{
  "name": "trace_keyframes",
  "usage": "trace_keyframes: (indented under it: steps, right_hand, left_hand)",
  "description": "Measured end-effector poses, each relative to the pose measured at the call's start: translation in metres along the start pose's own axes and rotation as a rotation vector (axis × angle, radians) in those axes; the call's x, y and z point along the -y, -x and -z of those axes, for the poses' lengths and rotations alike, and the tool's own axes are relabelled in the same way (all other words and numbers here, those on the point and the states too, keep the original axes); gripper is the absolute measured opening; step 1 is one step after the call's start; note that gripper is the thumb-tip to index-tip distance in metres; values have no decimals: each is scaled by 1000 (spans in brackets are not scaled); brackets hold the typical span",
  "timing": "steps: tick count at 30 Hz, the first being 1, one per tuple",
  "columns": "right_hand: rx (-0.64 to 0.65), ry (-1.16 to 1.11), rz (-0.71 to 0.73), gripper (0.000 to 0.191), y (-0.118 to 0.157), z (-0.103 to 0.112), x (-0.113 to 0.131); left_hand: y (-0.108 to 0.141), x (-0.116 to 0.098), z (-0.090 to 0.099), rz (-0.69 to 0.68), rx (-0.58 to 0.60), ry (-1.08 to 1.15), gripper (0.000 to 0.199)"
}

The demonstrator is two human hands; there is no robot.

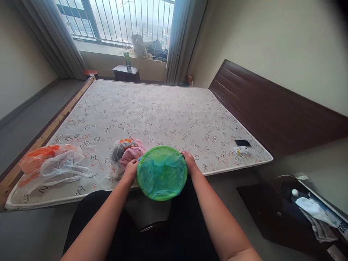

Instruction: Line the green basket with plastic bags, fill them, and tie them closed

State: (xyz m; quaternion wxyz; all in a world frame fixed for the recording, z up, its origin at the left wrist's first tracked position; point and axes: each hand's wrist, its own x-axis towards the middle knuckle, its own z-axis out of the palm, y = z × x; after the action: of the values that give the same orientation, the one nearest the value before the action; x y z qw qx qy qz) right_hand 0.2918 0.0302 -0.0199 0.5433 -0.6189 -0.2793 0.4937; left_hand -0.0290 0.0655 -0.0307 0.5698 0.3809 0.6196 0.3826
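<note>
A bare mattress [152,116] printed with scattered black and red letters spread across the view on a wooden bed frame [40,139], with a dark wood headboard [274,105] at 2 o'clock. At 12 o'clock a barred window [116,18] stood beside a grey curtain [185,36], with bags [140,47] heaped on its sill. Below the sill, a small dark cabinet [126,74] carried a green bottle [127,61]. At 4 o'clock a dark low table [272,214] held white and grey cloths [312,212].

On the mattress, a large plastic bag [51,163] with orange inside lay at 9 o'clock, and a black phone [242,143] lay with a white cable [241,156] at 3 o'clock. A clear bag of pink cloth [129,152] sat just beside the left hand [130,171].

The round green plastic disc [162,173], covered in crumpled blue-green film, was at 6 o'clock, over the mattress edge and above the person's black clothing [92,217]. The right hand [189,162] gripped its rim, with fingers [186,156] curled over. The left hand met the opposite rim, its fingers [133,165] partly hidden, so their grip could not be told.
</note>
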Motion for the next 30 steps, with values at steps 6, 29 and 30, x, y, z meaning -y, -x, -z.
trace_keyframes:
  steps: [6, 29, 30]
  right_hand:
    - [-17, -81, 39, 39, 5, -1, 4]
    - [-247, 343, 263, 40, 8, -4, 6]
    - [-304, 447, 391, 37, 14, -6, 12]
  left_hand:
    - [-6, 2, 1, 9, -83, 2, 44]
    - [2, 5, -13, -393, 197, -305, 63]
    - [1, 6, -13, -404, 201, -302, 63]
